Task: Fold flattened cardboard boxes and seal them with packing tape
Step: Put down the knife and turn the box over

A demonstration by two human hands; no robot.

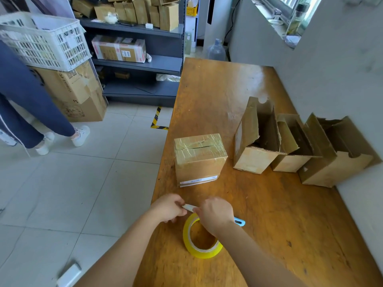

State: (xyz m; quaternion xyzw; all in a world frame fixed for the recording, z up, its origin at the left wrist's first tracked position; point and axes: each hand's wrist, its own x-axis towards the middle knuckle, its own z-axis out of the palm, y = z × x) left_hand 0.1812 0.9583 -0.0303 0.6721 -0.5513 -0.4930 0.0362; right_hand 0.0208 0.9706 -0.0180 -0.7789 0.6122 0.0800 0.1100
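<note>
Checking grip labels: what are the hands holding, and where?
Right hand grips a blue cutter around its middle; left hand pinches the pale strip between the hands, tape or blade unclear.

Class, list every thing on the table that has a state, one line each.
Taped box: closed, sealed.
Wall boxes: three, open, unsealed.
Roll: lying flat, end pulled out.
Strip: held between both hands.
Left hand: pinches strip.
Right hand: grips cutter at strip.
</note>
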